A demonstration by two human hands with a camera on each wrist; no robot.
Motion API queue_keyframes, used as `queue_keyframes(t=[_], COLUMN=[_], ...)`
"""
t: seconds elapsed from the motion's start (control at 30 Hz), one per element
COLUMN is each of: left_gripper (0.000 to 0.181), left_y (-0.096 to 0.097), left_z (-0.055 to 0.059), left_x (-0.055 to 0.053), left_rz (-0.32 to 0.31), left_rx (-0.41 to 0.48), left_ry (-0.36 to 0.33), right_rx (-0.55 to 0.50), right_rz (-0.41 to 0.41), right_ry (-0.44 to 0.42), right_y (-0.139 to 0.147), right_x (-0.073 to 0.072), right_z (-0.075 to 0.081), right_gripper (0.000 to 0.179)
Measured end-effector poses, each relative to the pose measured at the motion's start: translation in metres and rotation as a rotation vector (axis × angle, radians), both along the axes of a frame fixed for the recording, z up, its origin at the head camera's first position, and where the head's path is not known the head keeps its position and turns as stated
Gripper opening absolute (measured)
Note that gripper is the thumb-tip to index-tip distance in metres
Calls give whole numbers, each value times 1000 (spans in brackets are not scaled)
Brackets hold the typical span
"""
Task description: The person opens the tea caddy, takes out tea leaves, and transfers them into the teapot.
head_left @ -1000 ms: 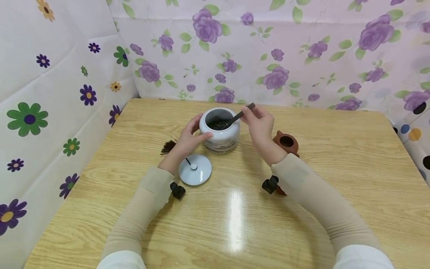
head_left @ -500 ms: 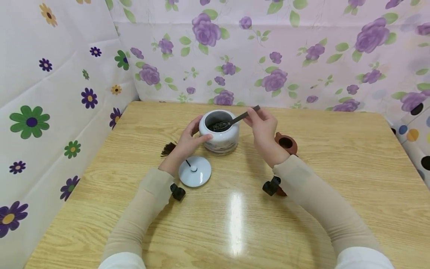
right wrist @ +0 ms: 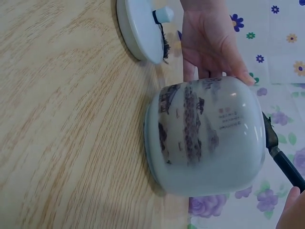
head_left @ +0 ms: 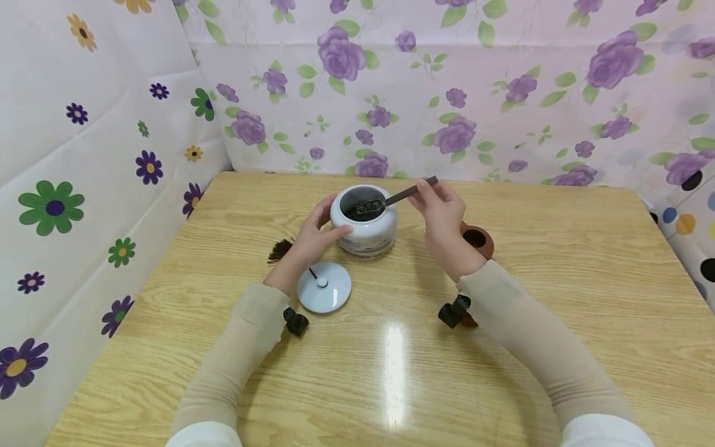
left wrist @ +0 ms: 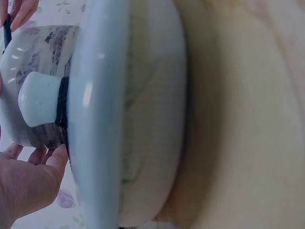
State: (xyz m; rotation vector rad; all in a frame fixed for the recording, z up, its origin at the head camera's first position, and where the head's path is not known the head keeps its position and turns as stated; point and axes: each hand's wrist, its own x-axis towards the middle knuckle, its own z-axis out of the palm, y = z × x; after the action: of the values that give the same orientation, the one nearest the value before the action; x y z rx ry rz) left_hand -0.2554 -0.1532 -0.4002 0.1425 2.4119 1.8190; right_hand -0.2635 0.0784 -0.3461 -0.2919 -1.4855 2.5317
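By jar point(head_left: 365, 241), right hand point(head_left: 445, 218) curled, pinching scoop point(head_left: 400, 196)

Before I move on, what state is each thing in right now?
Jar: upright, uncovered, dark leaves inside
Lid: off the jar, lying knob up on the table
Scoop: tilted, its bowl at the jar's mouth, carrying dark leaves
Clay pot: uncovered, partly hidden
Left hand: holding the jar's side
Right hand: gripping the scoop's handle

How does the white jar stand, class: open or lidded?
Open. In the head view, its lid rests apart on the table, and dark contents show inside the uncovered jar.
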Motion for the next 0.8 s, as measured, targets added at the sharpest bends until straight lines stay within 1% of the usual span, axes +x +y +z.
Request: queue_keyframes(t=[0.1,0.27,0.43,0.6,0.63,0.67,0.8], left_gripper=[82,82,81,80,80,80,81], left_y=[0,-1,-1,2,2,3,2], left_z=[0,0,0,0,0,4,5], left_x=[1,1,1,-1,-1,2,3], left_rz=[-8,-17,-12,-17,-18,-19,-13], left_rx=[4,7,14,19,18,16,5], left_ry=[-6,-6,-2,6,5,-5,-14], right_rx=[-27,-59,-90,-154,-174,-192,-252], right_rz=[-6,-3,-2,-20,-25,-27,-35], right_ry=[6,0,3,20,23,24,20], right_y=[1,5,13,27,30,33,46], right_x=[1,2,5,8,8,9,9], right_z=[2,5,10,16,17,18,21], right_gripper=[3,6,9,8,7,7,6])
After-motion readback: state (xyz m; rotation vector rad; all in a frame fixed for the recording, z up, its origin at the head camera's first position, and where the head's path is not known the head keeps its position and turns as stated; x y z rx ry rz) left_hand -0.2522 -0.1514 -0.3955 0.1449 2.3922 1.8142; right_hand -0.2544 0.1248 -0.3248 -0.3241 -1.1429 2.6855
